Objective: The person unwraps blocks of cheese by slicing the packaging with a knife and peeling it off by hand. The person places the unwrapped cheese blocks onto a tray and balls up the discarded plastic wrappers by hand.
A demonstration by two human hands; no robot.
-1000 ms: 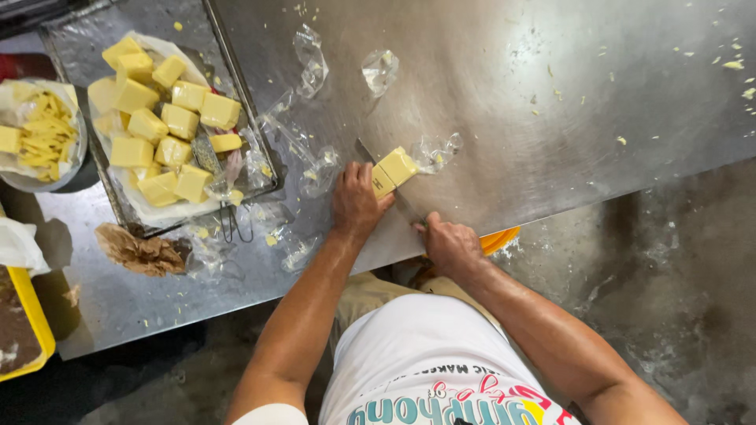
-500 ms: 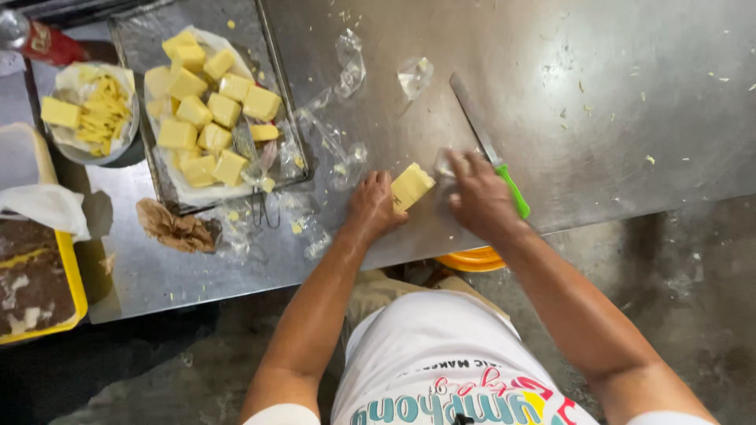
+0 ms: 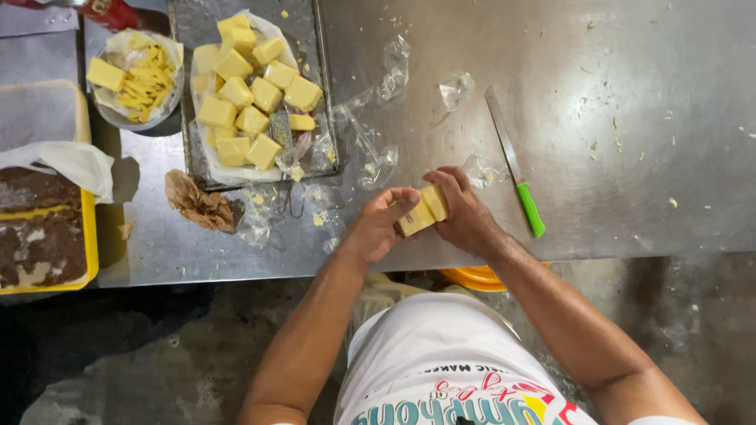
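A pale yellow block [image 3: 424, 209] is held between both my hands just above the near edge of the steel table [image 3: 630, 142]. My left hand [image 3: 379, 223] grips its left side, thumb on top. My right hand [image 3: 465, 212] wraps around its right side. A knife with a green handle [image 3: 516, 165] lies on the table just right of my right hand, nobody touching it.
A metal tray [image 3: 327, 94] at the back left holds several yellow blocks [image 3: 248, 98] on plastic. Left of it a bowl [image 3: 138, 75] contains yellow strips. A yellow tray [image 3: 47, 228] with brown stuff sits far left. Crumpled clear wrappers [image 3: 378, 157] litter the table.
The knife has left my right hand and now lies on the table. Both hands have lifted the yellow block off the table edge. The camera view shifted right.
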